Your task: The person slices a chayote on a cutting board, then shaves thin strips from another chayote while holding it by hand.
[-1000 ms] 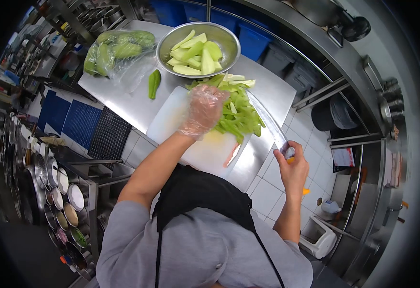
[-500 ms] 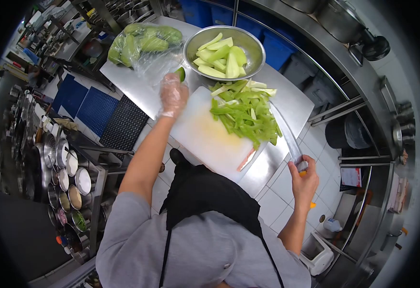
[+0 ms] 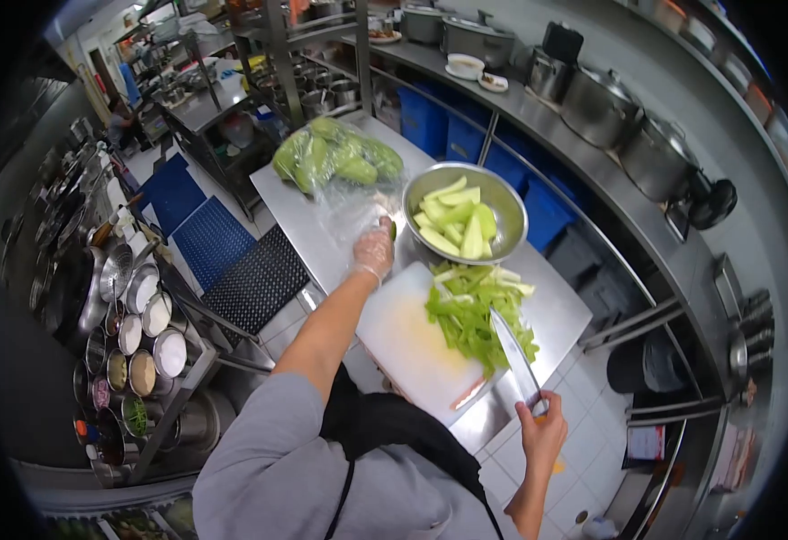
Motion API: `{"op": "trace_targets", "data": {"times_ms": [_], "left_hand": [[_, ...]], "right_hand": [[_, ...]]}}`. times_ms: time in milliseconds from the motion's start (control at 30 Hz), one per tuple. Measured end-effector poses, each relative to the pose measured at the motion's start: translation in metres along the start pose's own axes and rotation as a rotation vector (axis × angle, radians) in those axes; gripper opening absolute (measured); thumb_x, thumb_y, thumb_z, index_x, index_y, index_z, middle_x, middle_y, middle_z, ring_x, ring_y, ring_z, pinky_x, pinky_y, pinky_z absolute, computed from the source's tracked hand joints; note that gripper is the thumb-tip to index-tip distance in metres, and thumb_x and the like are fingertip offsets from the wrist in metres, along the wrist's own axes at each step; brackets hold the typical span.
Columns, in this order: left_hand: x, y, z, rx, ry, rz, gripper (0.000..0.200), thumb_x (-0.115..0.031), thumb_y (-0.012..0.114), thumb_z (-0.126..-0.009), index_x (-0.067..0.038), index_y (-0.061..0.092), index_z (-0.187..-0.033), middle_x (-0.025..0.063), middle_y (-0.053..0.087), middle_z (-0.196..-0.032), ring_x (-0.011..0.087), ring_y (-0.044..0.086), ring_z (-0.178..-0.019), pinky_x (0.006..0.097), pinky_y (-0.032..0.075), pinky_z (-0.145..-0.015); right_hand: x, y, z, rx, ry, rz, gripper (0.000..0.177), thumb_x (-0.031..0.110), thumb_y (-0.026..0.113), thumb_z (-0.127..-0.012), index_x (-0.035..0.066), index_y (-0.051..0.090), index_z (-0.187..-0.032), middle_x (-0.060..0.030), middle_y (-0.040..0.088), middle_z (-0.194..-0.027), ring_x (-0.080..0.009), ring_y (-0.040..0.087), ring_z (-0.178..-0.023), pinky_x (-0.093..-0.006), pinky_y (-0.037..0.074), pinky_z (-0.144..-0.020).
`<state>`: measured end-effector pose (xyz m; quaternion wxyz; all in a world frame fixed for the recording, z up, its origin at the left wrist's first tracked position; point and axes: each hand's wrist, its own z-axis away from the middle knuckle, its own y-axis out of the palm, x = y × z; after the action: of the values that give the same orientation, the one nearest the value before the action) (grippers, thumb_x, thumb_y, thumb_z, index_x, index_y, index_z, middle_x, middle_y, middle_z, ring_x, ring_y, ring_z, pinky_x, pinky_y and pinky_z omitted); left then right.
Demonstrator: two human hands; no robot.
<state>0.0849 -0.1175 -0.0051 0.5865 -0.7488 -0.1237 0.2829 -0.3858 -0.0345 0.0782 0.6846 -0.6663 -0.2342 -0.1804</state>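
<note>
My left hand (image 3: 374,250), in a clear plastic glove, reaches out between the plastic bag and the bowl. Its fingers are closed around a dark green vegetable piece (image 3: 393,231), mostly hidden by the hand. My right hand (image 3: 542,430) grips the handle of a knife (image 3: 513,351), its blade pointing away from me over the right side of a pile of pale green peelings (image 3: 475,317). The peelings cover the far right part of a white cutting board (image 3: 403,337). Beyond them, a steel bowl (image 3: 513,214) contains peeled vegetable wedges (image 3: 455,216). Whole green vegetables (image 3: 322,157) fill the bag (image 3: 344,205).
Everything stands on a steel table (image 3: 556,315). Blue bins (image 3: 466,135) sit under a steel shelf with large pots (image 3: 601,106). On my left, a rack holds several ingredient containers (image 3: 169,353). A black bin (image 3: 637,362) stands at right. Another person (image 3: 124,124) is far back.
My view has tilted up, showing more of the back shelf. The knife has moved from beside the board to over the peelings. My left hand still holds the green piece near the bag.
</note>
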Motion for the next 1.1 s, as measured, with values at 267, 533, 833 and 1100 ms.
{"op": "trace_targets", "data": {"times_ms": [267,533,833,1100], "left_hand": [[0.024,0.034,-0.005,-0.38,-0.007,0.41,0.047,0.001,0.063,-0.083,-0.002,0.055,-0.129,0.0197,0.071,-0.096,0.0313,0.073,-0.088,0.0416,0.059,-0.076],[0.002,-0.05,0.055,0.286,-0.114,2.053,0.061,-0.012,0.072,-0.091,-0.014,0.047,-0.146,0.0074,0.063,-0.113,0.019,0.065,-0.094,0.0348,0.054,-0.073],[-0.052,-0.092,0.098,0.469,-0.108,2.19,0.064,-0.044,0.062,-0.1,-0.021,0.04,-0.156,0.0126,0.05,-0.151,0.0247,0.061,-0.11,0.0389,0.051,-0.087],[-0.088,-0.123,0.107,0.649,-0.133,2.322,0.063,-0.034,0.056,-0.105,-0.029,0.029,-0.161,0.0111,0.05,-0.152,0.0245,0.061,-0.11,0.0407,0.052,-0.085]], "right_hand": [[-0.014,0.01,-0.009,-0.126,-0.119,-0.06,0.042,0.021,0.087,-0.075,0.006,0.065,-0.108,-0.0109,0.062,-0.063,-0.0256,0.06,-0.057,-0.0408,0.047,-0.059],[-0.022,0.023,-0.016,0.012,-0.003,-0.47,0.037,0.015,0.084,-0.08,0.004,0.064,-0.109,-0.0038,0.061,-0.06,-0.0097,0.052,-0.045,-0.0279,0.039,-0.042],[0.003,0.026,-0.012,0.23,0.179,-0.853,0.04,0.012,0.084,-0.082,0.003,0.063,-0.114,-0.0023,0.062,-0.064,-0.0075,0.051,-0.045,-0.0234,0.037,-0.04],[0.003,0.024,-0.009,0.274,0.247,-0.971,0.036,0.011,0.078,-0.088,0.004,0.058,-0.117,-0.0056,0.063,-0.07,-0.0099,0.052,-0.048,-0.025,0.039,-0.04]]}}
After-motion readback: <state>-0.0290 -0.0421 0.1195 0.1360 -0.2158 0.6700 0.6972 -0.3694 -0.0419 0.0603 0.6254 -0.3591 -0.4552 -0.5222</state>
